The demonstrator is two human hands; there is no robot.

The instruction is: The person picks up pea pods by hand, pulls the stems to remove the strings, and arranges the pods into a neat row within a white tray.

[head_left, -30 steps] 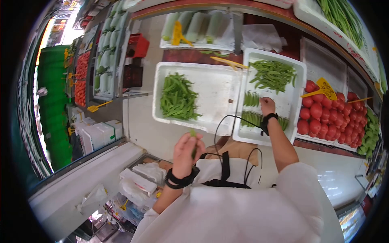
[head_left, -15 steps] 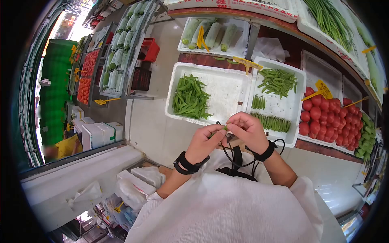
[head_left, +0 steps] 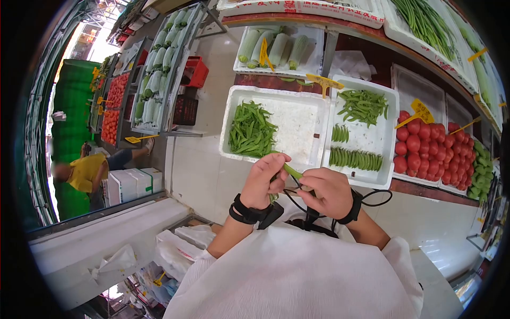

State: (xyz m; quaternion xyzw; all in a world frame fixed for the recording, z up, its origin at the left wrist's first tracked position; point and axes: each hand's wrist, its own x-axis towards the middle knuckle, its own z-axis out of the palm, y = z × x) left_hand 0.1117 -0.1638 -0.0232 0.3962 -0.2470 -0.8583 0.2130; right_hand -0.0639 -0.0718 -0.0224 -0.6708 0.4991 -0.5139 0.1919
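A green pea pod (head_left: 291, 171) stretches between my two hands in front of my chest. My left hand (head_left: 263, 181) is closed on its left end, and a bit of green also shows below those fingers. The fingers of my right hand (head_left: 330, 192) pinch the other end. Beyond my hands, a white foam tray (head_left: 324, 125) holds a loose heap of pea pods (head_left: 252, 129) on its left side. In the neighbouring foam tray (head_left: 394, 133) lie another heap of pods (head_left: 363, 106), a short row (head_left: 340, 133) and a longer neat row (head_left: 356, 159).
Tomatoes (head_left: 433, 149) fill trays to the right. Pale green gourds (head_left: 278, 50) lie in a tray behind, with yellow price tags (head_left: 325, 82) around. A black cord (head_left: 378, 198) loops by my right wrist. A person in a yellow shirt (head_left: 89, 173) is at the far left.
My hands have moved slightly apart, and more of the pod shows between them. At the far left, the person in yellow has come further into view.
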